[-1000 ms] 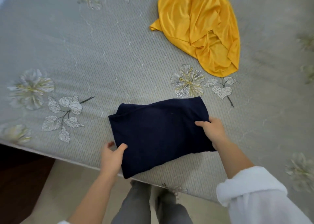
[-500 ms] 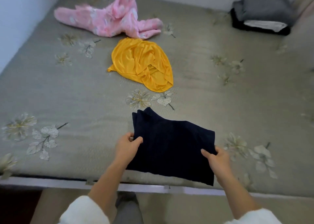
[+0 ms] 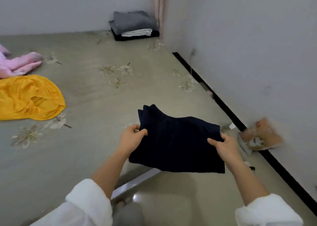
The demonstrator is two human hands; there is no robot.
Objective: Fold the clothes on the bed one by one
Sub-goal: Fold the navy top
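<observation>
L hand: fingers curled, thumb on top, pinching left edge of navy garment. R hand: thumb over, fingers under, gripping right edge.

Item 1, navy garment: dark blue, near black, plain knit; folded to rough rectangle, several layers showing at far-left corner. Top face slightly wrinkled, sags btwn hands. Held over near right corner of bed; near edge hangs past bed edge, over floor. No readable tag or print on visible face.

Item 2, yellow garment: unfolded, crumpled heap, left side of bed, well apart from item 1.

Item 3, pink garment: unfolded, just beyond the yellow one, partly out of frame.

Item 4, folded stack: grey on top, white in middle, black at bottom; far corner of bed, beside pink curtain.

Misc: bed cover grey-green w/ pale flower print. Brown packet by right wall, near R hand; print too blurred to read. White sleeves on both arms.
</observation>
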